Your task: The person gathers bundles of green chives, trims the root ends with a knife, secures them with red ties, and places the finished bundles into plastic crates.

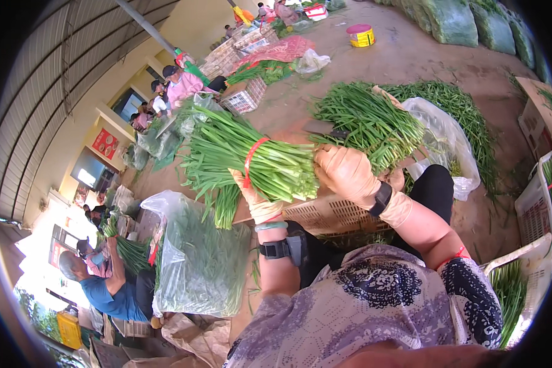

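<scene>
A thick bundle of green garlic chives, bound with a red band, lies tilted in front of me, its leaf tips to the left and pale stem ends to the right. My left hand, in a thin tan glove, grips it from the near side, beside the band. My right hand, gloved alike, is closed with bent fingers against the stem ends; what it pinches, if anything, is hidden. Beyond it, a loose heap of chives rests on a board, with a dark flat object at its left edge.
An upturned plastic crate is under the board. A clear bag of greens stands at left, near a person in blue. More chives and a plastic bag lie at right. A white crate is by my right elbow.
</scene>
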`<state>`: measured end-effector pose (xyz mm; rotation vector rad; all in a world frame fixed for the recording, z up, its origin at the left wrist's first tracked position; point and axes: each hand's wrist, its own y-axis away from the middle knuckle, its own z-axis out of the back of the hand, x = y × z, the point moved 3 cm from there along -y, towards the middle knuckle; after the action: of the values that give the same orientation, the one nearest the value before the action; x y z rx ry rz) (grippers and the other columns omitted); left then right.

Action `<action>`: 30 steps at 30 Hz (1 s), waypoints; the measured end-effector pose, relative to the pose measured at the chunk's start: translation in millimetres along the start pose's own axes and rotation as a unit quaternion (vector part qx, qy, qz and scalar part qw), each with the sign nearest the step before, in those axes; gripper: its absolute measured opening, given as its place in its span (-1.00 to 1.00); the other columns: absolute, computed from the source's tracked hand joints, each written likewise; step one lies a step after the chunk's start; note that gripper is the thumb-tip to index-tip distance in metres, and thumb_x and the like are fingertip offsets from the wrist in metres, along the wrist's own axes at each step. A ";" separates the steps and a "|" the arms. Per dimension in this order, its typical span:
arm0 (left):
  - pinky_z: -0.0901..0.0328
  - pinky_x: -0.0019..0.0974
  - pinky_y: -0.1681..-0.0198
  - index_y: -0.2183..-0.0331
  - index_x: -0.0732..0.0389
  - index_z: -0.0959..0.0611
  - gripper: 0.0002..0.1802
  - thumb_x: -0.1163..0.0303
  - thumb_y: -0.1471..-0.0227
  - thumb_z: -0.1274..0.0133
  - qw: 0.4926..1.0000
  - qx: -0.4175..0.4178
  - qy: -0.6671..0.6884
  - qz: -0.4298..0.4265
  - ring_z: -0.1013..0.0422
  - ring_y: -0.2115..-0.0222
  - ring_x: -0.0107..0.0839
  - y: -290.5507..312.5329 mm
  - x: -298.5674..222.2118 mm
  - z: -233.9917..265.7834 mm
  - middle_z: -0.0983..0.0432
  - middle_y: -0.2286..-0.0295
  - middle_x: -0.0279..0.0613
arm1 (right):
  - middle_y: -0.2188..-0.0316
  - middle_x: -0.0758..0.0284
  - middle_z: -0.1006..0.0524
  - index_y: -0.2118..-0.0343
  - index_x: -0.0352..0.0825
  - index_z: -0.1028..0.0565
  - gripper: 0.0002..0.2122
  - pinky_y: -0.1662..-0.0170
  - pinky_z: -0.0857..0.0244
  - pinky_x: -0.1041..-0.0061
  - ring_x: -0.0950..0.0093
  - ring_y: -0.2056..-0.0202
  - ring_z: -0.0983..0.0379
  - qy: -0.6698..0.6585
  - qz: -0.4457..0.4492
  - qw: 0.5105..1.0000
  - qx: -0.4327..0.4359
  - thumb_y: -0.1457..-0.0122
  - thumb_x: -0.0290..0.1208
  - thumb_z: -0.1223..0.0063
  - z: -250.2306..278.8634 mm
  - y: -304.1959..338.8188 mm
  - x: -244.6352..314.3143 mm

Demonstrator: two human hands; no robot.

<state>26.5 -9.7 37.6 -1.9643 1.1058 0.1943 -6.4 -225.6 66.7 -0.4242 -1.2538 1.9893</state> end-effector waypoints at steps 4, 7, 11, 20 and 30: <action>-0.36 -0.02 0.05 -0.06 0.14 -0.33 -0.40 0.01 -0.08 0.03 0.995 -0.093 0.031 -0.014 -0.38 0.09 -0.16 -0.5 -10.1 -2.2 -0.40 0.06 -0.11 | 0.62 0.24 -0.45 0.42 -0.30 -0.46 -0.85 0.54 -0.32 0.31 0.28 0.59 -0.43 -0.030 -0.131 0.988 0.071 0.07 -0.38 -0.05 -35.1 31.6 -46.5; -0.31 0.01 0.00 -0.06 0.15 -0.35 -0.36 -0.02 -0.04 -0.01 0.990 -0.046 0.121 0.052 -0.36 0.06 -0.17 -3.7 -22.3 -19.2 -0.36 0.01 -0.10 | 0.19 0.05 -0.39 0.00 -0.36 -0.26 -0.47 0.17 -0.29 0.33 0.22 0.18 -0.39 -0.102 -0.050 0.955 0.272 0.00 -0.21 -0.09 -53.0 65.6 -42.5; -0.17 0.03 -0.10 -0.08 0.12 -0.36 -0.23 -0.16 0.05 -0.03 0.977 -0.058 0.169 0.113 -0.24 -0.05 -0.19 13.5 -21.2 -72.6 -0.32 -0.04 -0.18 | -0.18 0.03 -0.12 -0.20 -0.38 -0.05 -0.15 -0.23 0.09 0.38 0.27 -0.18 -0.08 -0.616 -0.135 0.749 0.201 0.09 -0.15 -0.29 -64.9 24.9 -8.0; -0.03 -0.13 -0.12 -0.10 0.07 -0.28 -0.11 -0.34 0.10 0.05 0.937 -0.210 0.091 0.266 -0.19 -0.03 -0.26 69.3 -12.1 -77.9 -0.23 -0.06 -0.18 | 0.03 0.40 -0.40 -0.04 -0.33 -0.31 -0.40 -0.06 -0.21 0.52 0.53 0.01 -0.30 -0.871 -0.219 0.421 0.128 0.11 -0.47 -0.33 -81.9 -1.0 23.1; -0.10 -0.10 -0.14 -0.24 0.21 0.13 -0.01 0.34 0.04 -0.15 0.883 0.135 -0.369 0.258 -0.21 -0.08 -0.21 90.5 -165.0 -95.3 -0.18 -0.11 -0.06 | 0.05 0.26 -0.45 -0.01 -0.39 -0.32 -0.61 -0.05 -0.28 0.35 0.40 0.06 -0.40 -0.883 -0.381 0.235 0.141 -0.15 -0.37 -0.03 -79.5 2.7 74.7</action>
<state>-165.1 1.5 125.2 -1.1327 1.0243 0.9374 -9.0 -121.3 34.7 2.8202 -1.2548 0.8221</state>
